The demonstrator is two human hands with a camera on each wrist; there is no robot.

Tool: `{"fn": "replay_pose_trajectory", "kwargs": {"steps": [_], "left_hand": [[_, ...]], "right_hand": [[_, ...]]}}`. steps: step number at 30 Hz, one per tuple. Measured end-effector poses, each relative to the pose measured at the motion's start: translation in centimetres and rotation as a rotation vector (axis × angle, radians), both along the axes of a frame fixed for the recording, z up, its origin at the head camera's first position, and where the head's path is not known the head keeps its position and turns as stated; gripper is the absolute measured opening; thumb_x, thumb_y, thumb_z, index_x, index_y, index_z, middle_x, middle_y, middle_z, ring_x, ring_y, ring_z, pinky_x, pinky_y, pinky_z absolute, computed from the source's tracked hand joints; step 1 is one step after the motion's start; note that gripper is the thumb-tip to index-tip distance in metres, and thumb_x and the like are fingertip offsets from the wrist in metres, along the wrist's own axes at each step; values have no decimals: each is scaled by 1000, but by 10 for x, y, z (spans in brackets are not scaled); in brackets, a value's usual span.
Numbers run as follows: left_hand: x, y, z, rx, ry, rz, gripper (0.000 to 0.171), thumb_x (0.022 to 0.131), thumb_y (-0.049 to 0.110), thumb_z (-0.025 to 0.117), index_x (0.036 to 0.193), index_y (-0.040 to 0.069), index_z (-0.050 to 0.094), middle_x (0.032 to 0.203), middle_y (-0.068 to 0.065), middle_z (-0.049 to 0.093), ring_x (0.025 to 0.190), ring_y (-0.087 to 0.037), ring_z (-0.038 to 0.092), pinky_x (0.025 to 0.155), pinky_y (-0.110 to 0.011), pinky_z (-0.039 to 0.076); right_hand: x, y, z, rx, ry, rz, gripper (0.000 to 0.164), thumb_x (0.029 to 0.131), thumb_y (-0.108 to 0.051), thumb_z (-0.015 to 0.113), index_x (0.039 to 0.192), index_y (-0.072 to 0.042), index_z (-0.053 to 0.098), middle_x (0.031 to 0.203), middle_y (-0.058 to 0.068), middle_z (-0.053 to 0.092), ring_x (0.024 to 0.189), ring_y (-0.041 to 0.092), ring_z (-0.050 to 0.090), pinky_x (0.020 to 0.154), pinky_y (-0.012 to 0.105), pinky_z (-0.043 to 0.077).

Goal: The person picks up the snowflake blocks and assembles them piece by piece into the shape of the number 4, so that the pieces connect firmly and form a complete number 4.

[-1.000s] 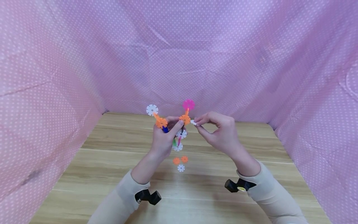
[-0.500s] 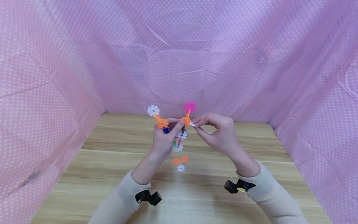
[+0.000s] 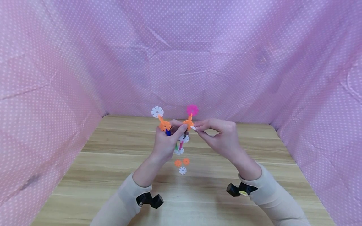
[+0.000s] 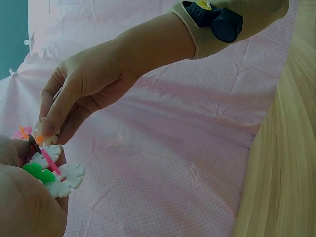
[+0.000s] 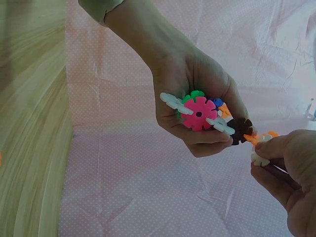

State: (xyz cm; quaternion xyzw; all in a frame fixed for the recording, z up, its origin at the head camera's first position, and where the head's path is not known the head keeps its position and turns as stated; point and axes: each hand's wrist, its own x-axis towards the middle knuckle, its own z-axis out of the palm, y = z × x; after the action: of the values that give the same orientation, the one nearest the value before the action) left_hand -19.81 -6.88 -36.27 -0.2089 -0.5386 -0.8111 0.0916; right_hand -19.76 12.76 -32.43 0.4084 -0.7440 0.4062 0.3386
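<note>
My left hand (image 3: pixel 165 142) grips a joined chain of notched plastic snowflake discs above the table. A white disc (image 3: pixel 157 112) and a pink disc (image 3: pixel 192 110) top its two arms, each above an orange disc. Green, pink and white discs show lower down, and a brown disc (image 5: pixel 241 130) shows in the right wrist view. Between thumb and fingers, my right hand (image 3: pixel 222 136) pinches a white disc (image 5: pixel 260 157). That disc meets the edge of the right-hand orange disc (image 3: pixel 187 124); whether their slots interlock I cannot tell. The left palm hides part of the chain.
Two loose orange discs (image 3: pixel 178 163) and a loose white disc (image 3: pixel 182 170) lie on the wooden table (image 3: pixel 198 204) below the hands. Pink dotted cloth (image 3: pixel 181 62) encloses the back and both sides. Each sleeve carries a black wrist camera (image 3: pixel 152 200).
The right hand has moved slightly left, bringing its white disc against the orange disc. The joined chain has shifted a little down and to the right in the left hand.
</note>
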Motion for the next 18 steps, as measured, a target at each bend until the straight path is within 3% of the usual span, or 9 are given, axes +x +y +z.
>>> {"fn": "replay_pose_trajectory", "kwargs": {"steps": [11, 18], "left_hand": [[2, 3, 2, 25, 24, -33, 30, 100, -4, 68, 89, 22, 79, 83, 6, 76, 74, -9, 72, 71, -20, 67], [2, 1, 5, 68, 5, 15, 32, 98, -7, 68, 89, 22, 79, 85, 7, 78, 75, -9, 72, 71, -20, 67]], "right_hand": [[-1, 0, 0, -57, 20, 46, 20, 77, 12, 86, 87, -5, 80, 92, 12, 83, 87, 25, 81, 91, 16, 66], [-7, 6, -9, -28, -108, 5, 28, 81, 9, 86, 107, 0, 78, 104, 15, 81, 96, 27, 80, 92, 23, 68]]}}
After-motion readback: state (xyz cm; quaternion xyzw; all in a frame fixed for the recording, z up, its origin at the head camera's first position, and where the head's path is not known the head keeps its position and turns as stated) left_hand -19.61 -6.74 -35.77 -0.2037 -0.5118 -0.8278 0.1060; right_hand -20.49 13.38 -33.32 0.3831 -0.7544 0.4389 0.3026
